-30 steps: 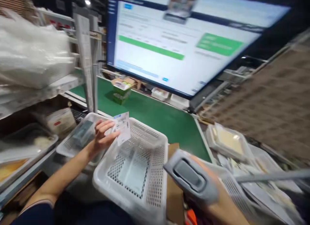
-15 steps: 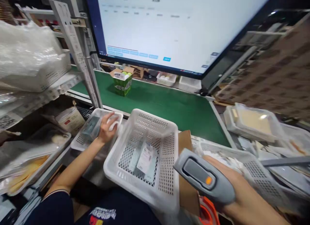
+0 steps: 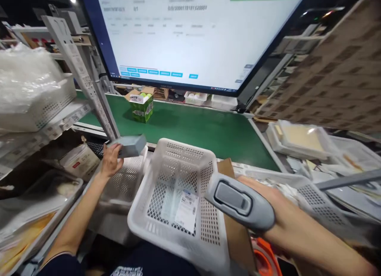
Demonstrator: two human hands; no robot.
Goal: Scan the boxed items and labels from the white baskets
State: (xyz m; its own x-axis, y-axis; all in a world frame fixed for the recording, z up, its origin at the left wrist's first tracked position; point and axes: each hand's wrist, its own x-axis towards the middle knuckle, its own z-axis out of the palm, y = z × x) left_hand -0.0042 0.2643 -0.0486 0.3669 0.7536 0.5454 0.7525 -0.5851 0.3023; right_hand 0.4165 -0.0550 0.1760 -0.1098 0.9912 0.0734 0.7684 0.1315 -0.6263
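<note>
While the left hand lifts a small grey box at the left of the frame's middle, its fingers are closed around the box's left end and the box sits a little tilted above a low white perforated basket. Just to the right of it stands a bigger white mesh basket, tilted toward the viewer, and on its bottom lies a flat clear bag with a printed label.

At the lower right of the frame, the right hand is wrapped tightly around a grey handheld scanner; the scanner's head points left, over the right wall of the bigger basket. A brown cardboard piece stands between this basket and the hand.

Behind the baskets, across the middle of the frame, runs a green conveyor belt. On it, well apart from the hands, stands a small green carton with its flaps open. Above the belt a large monitor fills the upper middle of the frame, with a white page and blue buttons. At the left, a shelf basket holds clear plastic bags, and at the right lie more white trays with papers.
</note>
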